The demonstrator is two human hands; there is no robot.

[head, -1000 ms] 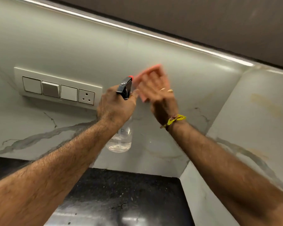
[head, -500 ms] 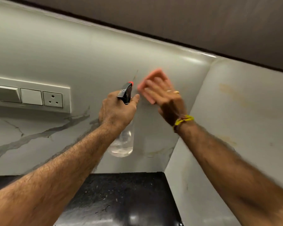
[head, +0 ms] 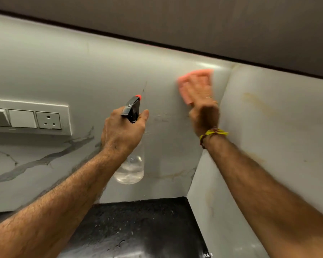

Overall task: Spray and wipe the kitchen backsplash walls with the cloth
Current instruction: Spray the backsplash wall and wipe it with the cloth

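While blurred, right hand (head: 201, 101) flat on cloth (head: 186, 81), left hand (head: 122, 131) grip clamped round spray bottle (head: 131, 168).

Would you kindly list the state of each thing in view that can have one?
Spray bottle: upright, gripped, holds a little clear liquid.
Left hand: grips the bottle's neck.
Cloth: pressed flat to the back wall, motion-blurred.
Right hand: fingers spread flat on the cloth.
Side wall: yellowish stains.
Socket: nothing plugged in.
Countertop: speckled with debris.
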